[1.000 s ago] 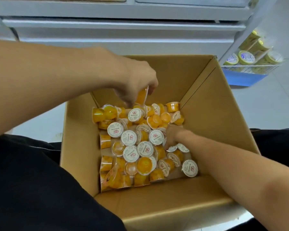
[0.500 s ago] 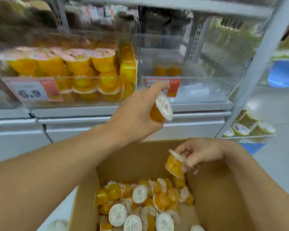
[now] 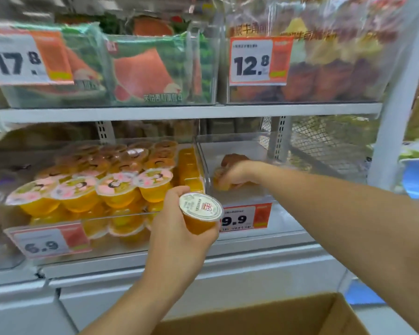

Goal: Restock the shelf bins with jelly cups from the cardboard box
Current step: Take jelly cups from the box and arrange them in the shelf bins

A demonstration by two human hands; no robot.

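Our left hand (image 3: 179, 228) grips one jelly cup (image 3: 200, 212) before the shelf; our right hand (image 3: 237, 174) closes around another cup (image 3: 219, 182) inside the clear bin (image 3: 240, 198).

jelly cup (image 3: 200, 215): orange, white lid, red mark | cardboard box (image 3: 276, 317): brown | price tag (image 3: 246, 218): white-orange

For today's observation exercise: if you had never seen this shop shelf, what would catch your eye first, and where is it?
First, the left hand at centre, holding up a jelly cup with a white lid in front of the shelf. Next, the right hand reaching into the nearly bare clear bin above the 9.9 price tag. To the left, a bin packed with yellow cups stands out.
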